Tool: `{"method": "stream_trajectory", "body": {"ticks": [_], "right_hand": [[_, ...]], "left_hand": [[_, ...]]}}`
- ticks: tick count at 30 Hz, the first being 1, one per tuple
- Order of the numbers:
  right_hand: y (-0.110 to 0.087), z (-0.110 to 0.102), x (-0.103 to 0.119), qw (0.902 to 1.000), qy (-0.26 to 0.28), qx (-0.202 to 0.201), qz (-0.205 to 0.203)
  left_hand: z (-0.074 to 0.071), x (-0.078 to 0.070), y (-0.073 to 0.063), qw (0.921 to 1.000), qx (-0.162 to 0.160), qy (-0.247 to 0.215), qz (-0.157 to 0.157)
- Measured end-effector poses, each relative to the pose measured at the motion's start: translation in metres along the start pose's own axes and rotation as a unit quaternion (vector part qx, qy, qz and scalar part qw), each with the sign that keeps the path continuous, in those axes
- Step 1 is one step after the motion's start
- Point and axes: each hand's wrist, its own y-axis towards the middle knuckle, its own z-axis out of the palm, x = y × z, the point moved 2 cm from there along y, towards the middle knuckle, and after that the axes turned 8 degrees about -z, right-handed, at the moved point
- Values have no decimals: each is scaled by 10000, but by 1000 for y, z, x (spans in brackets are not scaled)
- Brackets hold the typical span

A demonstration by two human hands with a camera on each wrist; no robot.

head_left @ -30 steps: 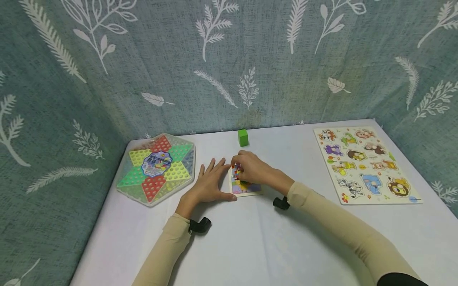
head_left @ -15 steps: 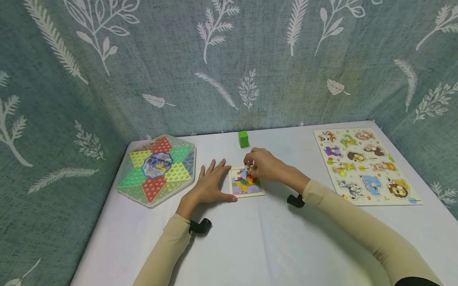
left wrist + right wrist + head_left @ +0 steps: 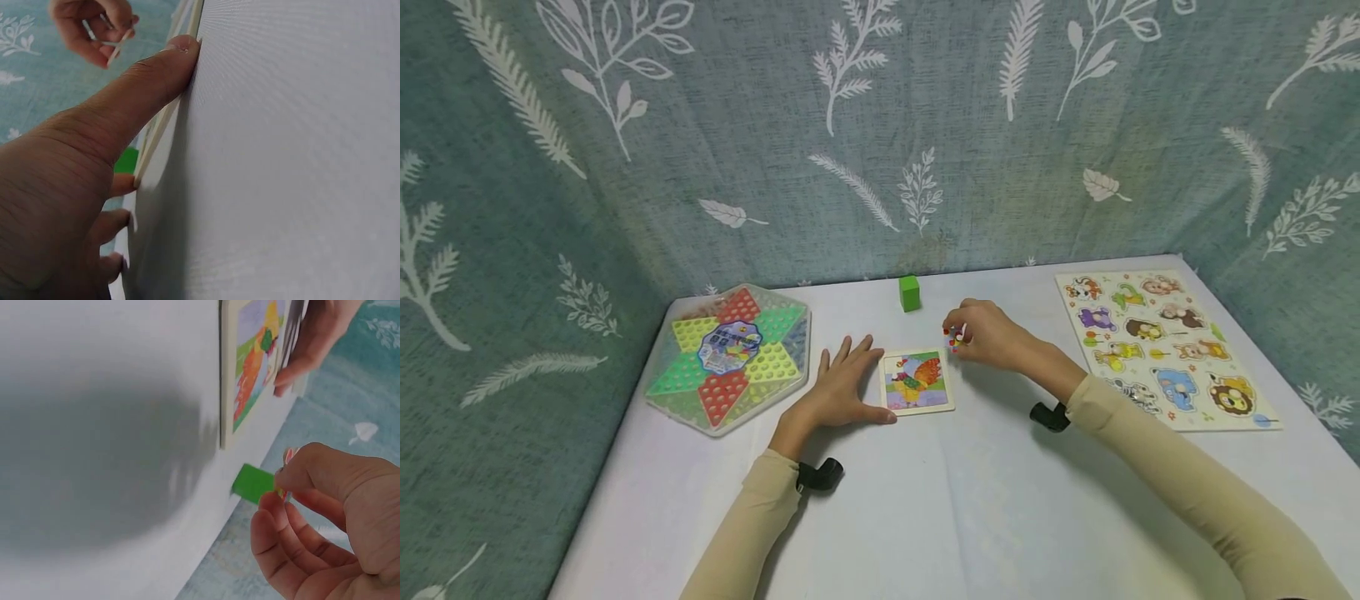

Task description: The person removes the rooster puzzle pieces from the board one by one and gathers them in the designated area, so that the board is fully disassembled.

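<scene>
1. Since the earlier frame, the right grip [image 3: 992,335] has moved rightward off the picture board [image 3: 949,383] with a small piece [image 3: 956,338].
2. Left grip [image 3: 838,392]: fingers spread, uncurled, touching the picture board's left edge; the nearer hand.
3. Picture board: nearly square, lying left and nearside of the piece.
4. Right grip: pinching the small piece, long axis unclear.
5. Open tabletop [image 3: 895,517] lies between there and the animal board [image 3: 1105,283].

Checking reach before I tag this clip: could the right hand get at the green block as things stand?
Probably yes: nothing visible stands between the right hand and the green block. But the hand pinches a small colorful piece, which it would likely need to put down first.
</scene>
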Motion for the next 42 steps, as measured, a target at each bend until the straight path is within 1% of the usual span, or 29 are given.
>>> {"method": "stream_trajectory", "body": {"ticks": [6, 10, 16, 20, 25, 32, 38, 42], "right_hand": [[-6, -2, -7, 10000, -44, -23, -41], [-8, 1, -10, 9999, -106, -19, -35], [-8, 7, -15, 9998, -151, 103, -1], [-8, 11, -18, 9997, -177, 144, -20], [-9, 16, -22, 9996, -186, 175, 72], [-10, 20, -25, 9993, -319, 157, 102], [-6, 20, -25, 9977, -538, 334, 242], [-4, 19, -24, 9976, -494, 413, 243]], "left_hand": [[-2, 3, 1, 9998, 144, -103, -19], [-3, 4, 1, 9997, 149, -201, 34], [-2, 5, 1, 9997, 179, -152, 21], [-1, 6, 1, 9997, 151, -191, 40], [0, 5, 0, 9996, 159, -213, 46], [-2, 2, -4, 9994, 13, -301, 150], [-2, 2, -4, 9996, -1, -231, 175], [-2, 2, -3, 9997, -18, -197, 168]]}}
